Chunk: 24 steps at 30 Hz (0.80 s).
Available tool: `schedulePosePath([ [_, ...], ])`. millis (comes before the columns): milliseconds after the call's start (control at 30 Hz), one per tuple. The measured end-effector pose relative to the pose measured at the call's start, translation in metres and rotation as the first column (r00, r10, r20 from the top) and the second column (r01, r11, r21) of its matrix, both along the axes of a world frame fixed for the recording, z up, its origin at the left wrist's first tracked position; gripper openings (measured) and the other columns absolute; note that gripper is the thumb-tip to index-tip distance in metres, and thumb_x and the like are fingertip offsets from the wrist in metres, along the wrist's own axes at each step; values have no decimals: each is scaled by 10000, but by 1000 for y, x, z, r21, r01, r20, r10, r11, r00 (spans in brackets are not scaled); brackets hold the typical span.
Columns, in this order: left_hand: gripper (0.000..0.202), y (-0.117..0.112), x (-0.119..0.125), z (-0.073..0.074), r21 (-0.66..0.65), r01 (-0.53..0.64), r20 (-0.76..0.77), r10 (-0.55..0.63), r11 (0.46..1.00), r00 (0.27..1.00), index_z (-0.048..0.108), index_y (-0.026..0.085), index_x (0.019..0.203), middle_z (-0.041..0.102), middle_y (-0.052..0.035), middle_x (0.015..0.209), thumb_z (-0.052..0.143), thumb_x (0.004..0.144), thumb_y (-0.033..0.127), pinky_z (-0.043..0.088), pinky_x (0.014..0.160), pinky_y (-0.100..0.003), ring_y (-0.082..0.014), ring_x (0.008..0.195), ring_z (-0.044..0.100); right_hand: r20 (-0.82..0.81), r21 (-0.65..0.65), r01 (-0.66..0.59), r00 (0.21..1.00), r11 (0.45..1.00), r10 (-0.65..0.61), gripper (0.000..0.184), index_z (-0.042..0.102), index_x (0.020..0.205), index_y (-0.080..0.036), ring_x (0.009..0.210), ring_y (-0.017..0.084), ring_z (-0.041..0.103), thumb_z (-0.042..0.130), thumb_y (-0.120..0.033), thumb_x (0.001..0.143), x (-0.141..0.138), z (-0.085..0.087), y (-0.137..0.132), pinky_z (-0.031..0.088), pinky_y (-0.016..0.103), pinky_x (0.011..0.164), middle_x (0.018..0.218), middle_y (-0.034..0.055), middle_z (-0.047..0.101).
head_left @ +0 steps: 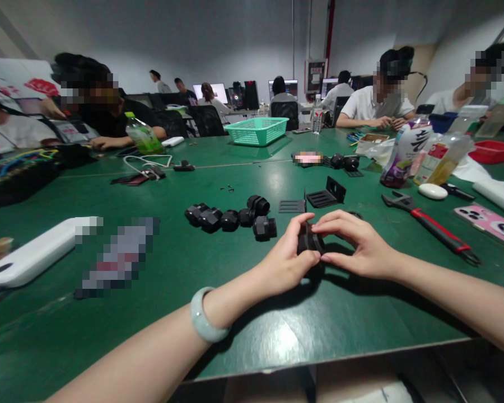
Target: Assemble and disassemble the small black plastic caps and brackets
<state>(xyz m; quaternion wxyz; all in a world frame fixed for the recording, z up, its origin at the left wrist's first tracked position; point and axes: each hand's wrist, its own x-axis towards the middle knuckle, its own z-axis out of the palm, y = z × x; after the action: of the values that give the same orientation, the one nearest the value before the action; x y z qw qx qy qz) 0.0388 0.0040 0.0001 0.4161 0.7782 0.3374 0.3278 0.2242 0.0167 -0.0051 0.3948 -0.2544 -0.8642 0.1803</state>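
Note:
Between both hands, just above the green table (pixel 218 268), is a black cable gland (pixel 311 242), partly covered by fingers. My left hand (pixel 281 260) pinches its left side with thumb and fingers. From the other side, my right hand (pixel 363 246) curls its thumb and fingertips onto the gland's ring. Left of my hands lies a group of several similar black glands (pixel 229 218), the closest one (pixel 264 226) near my left fingers. Just beyond the hands sit slotted black metal brackets (pixel 327 195). A small dark ring-like part is half hidden behind my right hand.
To the right lie an adjustable wrench (pixel 432 226) with red-black handle, a pink phone (pixel 493 224) and drink bottles (pixel 407 148). A white elongated device (pixel 42 254) lies left. Farther back stands a green basket (pixel 258 133). People sit across the table.

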Motion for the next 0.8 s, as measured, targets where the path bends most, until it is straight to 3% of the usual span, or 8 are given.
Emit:
schedulePosePath([
  [367,573,-1,1,2,62,3,-60,0,998,998,220,144,1212,346,-91,1210,469,698,172,285,951,-374,-228,1126,322,44,22,-9,999,1000,8,362,525,1033,-183,933,172,508,589,-310,700,-1,-1,-1,437,314,806,982,82,533],
  [700,577,-1,2,2,76,11,-72,-5,997,997,226,153,1214,393,-81,1143,480,696,182,330,901,-375,-206,1027,401,54,65,0,999,998,-4,314,518,946,-176,857,159,519,600,-279,661,-1,2,-1,443,290,750,910,63,540],
  [800,566,1,1,2,55,-26,-52,29,998,998,235,166,1212,422,-71,1104,465,696,159,355,867,-361,-185,961,438,77,123,61,995,991,-71,313,507,921,-185,843,164,516,601,-255,631,6,8,3,433,289,745,902,54,537],
])
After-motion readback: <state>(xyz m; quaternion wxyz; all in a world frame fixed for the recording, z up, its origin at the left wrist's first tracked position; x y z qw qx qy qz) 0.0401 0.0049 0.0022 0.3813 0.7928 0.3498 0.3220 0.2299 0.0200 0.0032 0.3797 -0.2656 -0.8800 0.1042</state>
